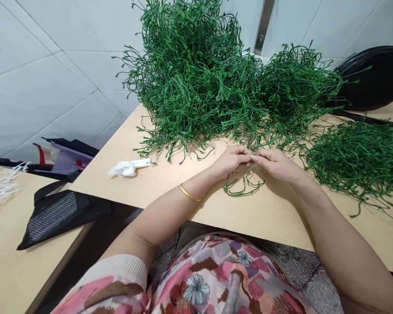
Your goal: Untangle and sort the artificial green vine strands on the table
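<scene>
Green strands (pixel 244 192) hang just under your fingertips, looping over the bare near-middle part of the table (pixel 170 192). Your left hand (pixel 232 162) has its fingers narrow, pinched on the strands. Your right hand (pixel 277 165) has thumb and fingers narrow too, tips touching the left ones; can't tell if it grips any strand, since the fingers hide that spot. Gold bangle (pixel 190 193) on the left wrist.

Big green pile (pixel 199 83) just beyond the hands, tall at far middle, running lower toward far right. Smaller green heap (pixel 362 157) right of your right hand. White tool (pixel 129 168) lies left of your left hand, partly wrapped in something white; type unclear.

Far right, a black round thing (pixel 376 78) beside the pile. Left, a second table (pixel 6 266) with white strands (pixel 3 189), a black mesh item (pixel 54 216) and purple cloth (pixel 67 157). Tiled wall (pixel 62 74) behind.
</scene>
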`<state>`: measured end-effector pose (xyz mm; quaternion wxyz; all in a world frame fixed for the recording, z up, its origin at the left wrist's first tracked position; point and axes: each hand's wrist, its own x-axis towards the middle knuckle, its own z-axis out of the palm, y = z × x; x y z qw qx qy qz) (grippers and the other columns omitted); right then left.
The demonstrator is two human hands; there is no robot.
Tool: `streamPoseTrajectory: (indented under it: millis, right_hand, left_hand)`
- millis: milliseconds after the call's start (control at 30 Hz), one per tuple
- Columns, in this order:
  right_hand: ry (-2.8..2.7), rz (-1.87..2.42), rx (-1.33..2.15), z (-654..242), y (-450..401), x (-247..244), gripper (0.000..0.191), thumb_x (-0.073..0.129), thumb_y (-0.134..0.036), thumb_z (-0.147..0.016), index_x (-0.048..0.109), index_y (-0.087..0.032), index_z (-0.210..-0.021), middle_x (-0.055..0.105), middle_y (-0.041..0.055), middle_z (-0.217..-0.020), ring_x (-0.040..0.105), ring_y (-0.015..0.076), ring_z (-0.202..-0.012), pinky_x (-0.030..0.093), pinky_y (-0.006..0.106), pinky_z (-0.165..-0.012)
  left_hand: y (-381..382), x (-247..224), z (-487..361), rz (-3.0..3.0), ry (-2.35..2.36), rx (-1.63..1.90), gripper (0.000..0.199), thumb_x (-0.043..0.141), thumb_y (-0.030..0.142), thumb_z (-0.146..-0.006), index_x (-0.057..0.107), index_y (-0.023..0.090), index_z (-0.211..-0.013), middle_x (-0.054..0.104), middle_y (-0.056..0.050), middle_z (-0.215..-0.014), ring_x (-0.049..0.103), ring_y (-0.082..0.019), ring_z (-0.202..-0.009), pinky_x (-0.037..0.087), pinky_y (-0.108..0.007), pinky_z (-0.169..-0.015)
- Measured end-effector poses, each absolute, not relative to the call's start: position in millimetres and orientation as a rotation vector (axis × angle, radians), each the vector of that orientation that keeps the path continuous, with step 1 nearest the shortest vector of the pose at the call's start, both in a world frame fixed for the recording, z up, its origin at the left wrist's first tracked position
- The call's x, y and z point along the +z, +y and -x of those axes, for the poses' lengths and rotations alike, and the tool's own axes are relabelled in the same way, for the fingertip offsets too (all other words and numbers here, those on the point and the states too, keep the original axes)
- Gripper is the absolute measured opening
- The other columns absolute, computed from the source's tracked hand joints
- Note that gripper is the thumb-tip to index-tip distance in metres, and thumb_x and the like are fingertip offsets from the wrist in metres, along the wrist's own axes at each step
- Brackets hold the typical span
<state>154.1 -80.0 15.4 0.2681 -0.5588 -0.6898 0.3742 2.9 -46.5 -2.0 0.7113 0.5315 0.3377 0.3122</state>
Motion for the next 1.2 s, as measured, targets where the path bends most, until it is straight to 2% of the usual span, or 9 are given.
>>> streamPoseTrajectory:
  millis: [133,267,467,633,767,867,1033,1200]
  right_hand:
    - [-1.813,1.33,1.25,-163.6,-82.8,18.3,0.047,0.054,-0.06,-0.073,0.045,-0.017,-0.058,0.031,-0.006,-0.05,0.025,0.0055,-0.047,0.019,0.022,-0.044]
    - [-1.785,1.151,1.431,-169.7,-88.7,19.7,0.044,0.059,-0.053,-0.075,0.046,-0.016,-0.055,0.035,-0.0053,-0.049,0.027,0.0044,-0.045,0.018,0.022,-0.043]
    - [-1.58,0.871,1.741,-173.1,-94.9,22.2,0.043,0.067,-0.052,-0.068,0.047,-0.017,-0.053,0.027,-0.0066,-0.046,0.023,0.0043,-0.042,0.018,0.023,-0.042]
    - [-1.421,0.982,1.589,-186.1,-91.9,24.9,0.034,0.074,-0.048,-0.061,0.059,-0.017,-0.062,0.037,-0.0043,-0.048,0.026,0.0044,-0.042,0.02,0.023,-0.043]
    - [-1.374,1.115,1.54,-189.8,-87.1,20.6,0.027,0.071,-0.041,-0.067,0.065,-0.015,-0.072,0.044,-0.0027,-0.051,0.035,0.0057,-0.045,0.025,0.022,-0.043]
    - [-1.359,1.165,1.491,-185.0,-86.0,19.4,0.026,0.068,-0.04,-0.071,0.067,-0.015,-0.078,0.048,-0.0022,-0.053,0.041,0.0067,-0.049,0.031,0.021,-0.045]
    - [-1.327,1.211,1.453,-172.9,-86.8,19.6,0.025,0.064,-0.038,-0.074,0.067,-0.016,-0.085,0.059,0.0012,-0.064,0.053,0.0097,-0.057,0.043,0.024,-0.055]
    - [-1.383,1.173,1.462,-170.8,-88.8,19.3,0.032,0.063,-0.033,-0.076,0.064,-0.017,-0.104,0.064,0.0028,-0.074,0.059,0.0125,-0.068,0.049,0.029,-0.068]
  left_hand:
    - [-42.8,1.9,7.0,-1.062,0.571,0.518,0.013,0.058,0.017,-0.068,0.046,0.014,-0.065,0.043,0.005,-0.047,0.022,0.0,-0.035,0.01,-0.016,-0.037]
    - [-45.9,1.4,8.9,-0.987,0.423,0.387,0.021,0.064,0.022,-0.065,0.045,0.014,-0.064,0.039,0.006,-0.047,0.022,0.0,-0.036,0.011,-0.014,-0.038]
    - [-56.4,6.3,9.2,-0.846,0.307,0.327,0.022,0.066,0.021,-0.062,0.045,0.014,-0.06,0.02,0.01,-0.045,0.014,0.0,-0.037,0.011,-0.012,-0.038]
    - [-46.5,2.2,11.2,-0.741,0.374,0.468,0.022,0.063,0.017,-0.066,0.042,0.016,-0.062,0.018,0.01,-0.048,0.013,0.0,-0.036,0.01,-0.012,-0.036]
    - [-35.5,-3.0,11.2,-0.761,0.483,0.617,0.021,0.061,0.023,-0.073,0.044,0.015,-0.064,0.015,0.011,-0.046,0.013,-0.001,-0.034,0.01,-0.013,-0.034]
    - [-36.5,-1.9,11.0,-0.813,0.523,0.678,0.021,0.064,0.026,-0.073,0.048,0.014,-0.067,0.017,0.011,-0.045,0.014,-0.001,-0.034,0.012,-0.013,-0.034]
    - [-43.5,0.7,7.4,-0.818,0.544,0.663,0.019,0.066,0.026,-0.071,0.051,0.014,-0.074,0.022,0.011,-0.045,0.019,-0.001,-0.035,0.016,-0.014,-0.036]
    - [-41.8,0.8,4.3,-0.777,0.555,0.7,0.019,0.064,0.027,-0.074,0.049,0.014,-0.072,0.026,0.01,-0.045,0.024,-0.002,-0.037,0.02,-0.014,-0.038]
